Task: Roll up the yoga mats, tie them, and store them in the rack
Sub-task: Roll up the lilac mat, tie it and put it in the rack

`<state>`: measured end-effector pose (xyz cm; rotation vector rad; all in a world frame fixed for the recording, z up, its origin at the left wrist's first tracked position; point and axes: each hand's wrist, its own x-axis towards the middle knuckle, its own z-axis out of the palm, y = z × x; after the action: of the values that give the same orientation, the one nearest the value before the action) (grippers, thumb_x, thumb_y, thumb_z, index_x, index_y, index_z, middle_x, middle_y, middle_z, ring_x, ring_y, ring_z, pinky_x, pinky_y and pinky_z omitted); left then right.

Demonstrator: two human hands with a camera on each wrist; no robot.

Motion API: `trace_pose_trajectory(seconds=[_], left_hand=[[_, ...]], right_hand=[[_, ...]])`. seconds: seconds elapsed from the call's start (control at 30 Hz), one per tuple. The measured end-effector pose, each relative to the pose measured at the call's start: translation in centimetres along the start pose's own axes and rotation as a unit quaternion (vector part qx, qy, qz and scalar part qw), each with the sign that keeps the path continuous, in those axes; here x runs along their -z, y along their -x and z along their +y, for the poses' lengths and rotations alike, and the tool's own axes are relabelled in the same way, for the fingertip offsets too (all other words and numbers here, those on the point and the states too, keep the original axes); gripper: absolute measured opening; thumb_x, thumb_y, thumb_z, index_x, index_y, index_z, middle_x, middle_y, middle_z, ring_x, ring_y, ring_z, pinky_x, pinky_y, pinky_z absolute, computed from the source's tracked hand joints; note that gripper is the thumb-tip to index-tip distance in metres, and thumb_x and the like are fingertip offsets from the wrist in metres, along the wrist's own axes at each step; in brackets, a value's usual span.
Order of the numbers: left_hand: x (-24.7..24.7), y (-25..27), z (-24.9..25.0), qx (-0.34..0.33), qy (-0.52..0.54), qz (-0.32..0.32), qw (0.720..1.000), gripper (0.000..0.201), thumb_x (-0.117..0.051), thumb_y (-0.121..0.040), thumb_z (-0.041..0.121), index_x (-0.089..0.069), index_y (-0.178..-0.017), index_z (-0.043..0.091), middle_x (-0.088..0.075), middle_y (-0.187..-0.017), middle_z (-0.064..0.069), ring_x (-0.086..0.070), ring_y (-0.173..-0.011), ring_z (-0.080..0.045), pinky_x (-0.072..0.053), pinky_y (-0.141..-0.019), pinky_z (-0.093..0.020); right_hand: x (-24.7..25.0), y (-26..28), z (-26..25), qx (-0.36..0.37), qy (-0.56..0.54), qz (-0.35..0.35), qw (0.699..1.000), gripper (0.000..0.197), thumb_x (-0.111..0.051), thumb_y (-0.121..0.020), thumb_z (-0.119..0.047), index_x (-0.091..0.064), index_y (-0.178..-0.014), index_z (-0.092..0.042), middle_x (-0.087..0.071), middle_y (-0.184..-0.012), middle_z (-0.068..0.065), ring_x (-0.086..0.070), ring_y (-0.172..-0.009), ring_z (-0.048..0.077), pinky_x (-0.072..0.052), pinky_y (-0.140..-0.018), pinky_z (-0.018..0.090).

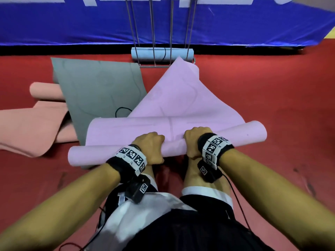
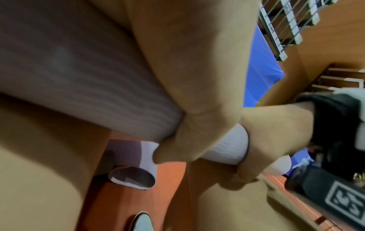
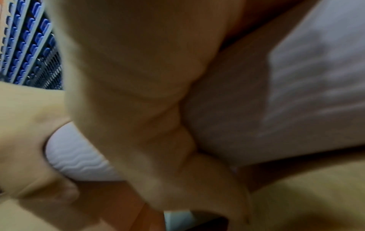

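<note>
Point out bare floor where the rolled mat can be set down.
Bare red floor lies right of the purple mat, up to the blue banner. The left is crowded: grey mat, pink mat, black cord.

Bare forearms, black wristbands [image 1: 121, 166] ringed with black-and-white marker tags, small black cameras underneath, thin cables trailing, white-cuffed black shorts [image 1: 204, 194].

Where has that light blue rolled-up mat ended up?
In the head view, the light blue mat lies at the bottom of the wire rack, straight ahead, just beyond the pink mat by the blue banner.
</note>
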<state>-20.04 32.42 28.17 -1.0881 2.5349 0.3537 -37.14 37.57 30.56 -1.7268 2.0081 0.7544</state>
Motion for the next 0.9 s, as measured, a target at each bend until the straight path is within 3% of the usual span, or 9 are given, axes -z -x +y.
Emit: trace_pose_trajectory(seconds=[0.07, 0.13, 0.3, 0.47, 0.57, 0.67, 0.73, 0.8, 0.9], left_hand=[[-0.4, 0.4, 0.5, -0.02, -0.062, 0.055, 0.996, 0.058, -0.07, -0.072, 0.052, -0.053, -0.118, 0.021, -0.056, -0.116, -0.002, -0.053, -0.112, -0.027, -0.043, -0.08, -0.035], [-0.9, 0.4, 1.0, -0.031, -0.104, 0.082, 0.991, 0.064, -0.069, -0.077, 0.054, -0.046, -0.126, 0.02, -0.054, -0.122, -0.004, -0.05, -0.116, -0.029, -0.041, -0.087, -0.039], [-0.6, -0.7, 1.1, -0.029, -0.084, 0.046, 0.995, 0.049, -0.067, -0.076, 0.024, -0.043, -0.118, 0.021, -0.064, -0.11, -0.006, -0.063, -0.1, -0.032, -0.041, -0.07, -0.037], [1.2, -1.9, 0.7, -0.054, -0.05, -0.003, 0.997, 0.047, -0.066, -0.069, 0.026, -0.05, -0.113, 0.026, -0.068, -0.101, -0.007, -0.066, -0.092, -0.035, -0.044, -0.072, -0.034], [1.8, -2.7, 0.4, -0.056, -0.021, -0.045, 0.997, 0.047, -0.071, -0.065, 0.03, -0.055, -0.109, 0.029, -0.068, -0.097, -0.002, -0.067, -0.088, -0.03, -0.053, -0.076, -0.034], [2.4, -3.2, 0.4, -0.056, 0.006, -0.088, 0.994, 0.049, -0.077, -0.057, 0.03, -0.058, -0.102, 0.029, -0.066, -0.085, 0.004, -0.066, -0.078, -0.024, -0.058, -0.072, -0.034], [2.6, -3.5, 0.2, -0.054, 0.018, -0.104, 0.993, 0.049, -0.078, -0.052, 0.031, -0.059, -0.097, 0.029, -0.065, -0.079, 0.005, -0.065, -0.073, -0.021, -0.058, -0.068, -0.034], [2.8, -3.9, 0.2, -0.051, 0.027, -0.115, 0.992, 0.051, -0.078, -0.047, 0.034, -0.06, -0.095, 0.029, -0.066, -0.076, 0.005, -0.065, -0.07, -0.019, -0.06, -0.067, -0.036], [2.4, -3.9, 0.4, -0.045, 0.026, -0.101, 0.994, 0.05, -0.078, -0.051, 0.034, -0.062, -0.098, 0.028, -0.066, -0.079, 0.004, -0.065, -0.071, -0.021, -0.059, -0.066, -0.034]], right_hand=[[0.5, -0.4, 0.3, -0.002, -0.013, -0.024, 1.0, 0.037, -0.072, -0.057, -0.024, -0.066, -0.092, -0.021, -0.069, -0.082, -0.001, -0.069, -0.075, 0.02, -0.059, -0.074, 0.031], [0.9, -0.7, 0.6, -0.003, -0.024, -0.047, 0.999, 0.036, -0.074, -0.051, -0.022, -0.067, -0.086, -0.02, -0.069, -0.076, -0.001, -0.069, -0.07, 0.019, -0.061, -0.071, 0.031], [0.7, -1.3, 0.5, -0.004, -0.029, -0.055, 0.998, 0.035, -0.078, -0.05, -0.025, -0.067, -0.083, -0.019, -0.07, -0.074, -0.001, -0.069, -0.068, 0.018, -0.061, -0.07, 0.032], [0.4, -1.4, 1.3, -0.011, -0.06, -0.017, 0.998, 0.041, -0.082, -0.048, -0.034, -0.066, -0.084, -0.019, -0.065, -0.073, 0.0, -0.067, -0.066, 0.019, -0.057, -0.06, 0.027], [-0.8, -0.7, 1.8, -0.01, -0.091, 0.063, 0.994, 0.048, -0.078, -0.056, -0.039, -0.06, -0.097, -0.022, -0.063, -0.093, 0.0, -0.066, -0.081, 0.024, -0.053, -0.07, 0.031], [-2.7, 0.1, 1.4, -0.002, -0.033, 0.124, 0.992, 0.055, -0.069, -0.071, -0.048, -0.055, -0.119, -0.025, -0.057, -0.115, 0.0, -0.062, -0.103, 0.025, -0.042, -0.088, 0.04], [-3.3, 0.1, 0.9, -0.015, -0.004, 0.153, 0.988, 0.058, -0.069, -0.074, -0.04, -0.05, -0.126, -0.022, -0.051, -0.125, 0.003, -0.052, -0.115, 0.028, -0.038, -0.093, 0.043], [-3.1, -0.2, 0.7, -0.019, 0.006, 0.164, 0.986, 0.055, -0.07, -0.074, -0.032, -0.051, -0.125, -0.02, -0.052, -0.125, 0.003, -0.048, -0.117, 0.028, -0.039, -0.092, 0.042], [-2.0, -0.9, 0.9, -0.004, 0.017, 0.143, 0.99, 0.047, -0.068, -0.072, -0.032, -0.057, -0.116, -0.021, -0.063, -0.114, 0.002, -0.059, -0.107, 0.026, -0.044, -0.087, 0.038]])
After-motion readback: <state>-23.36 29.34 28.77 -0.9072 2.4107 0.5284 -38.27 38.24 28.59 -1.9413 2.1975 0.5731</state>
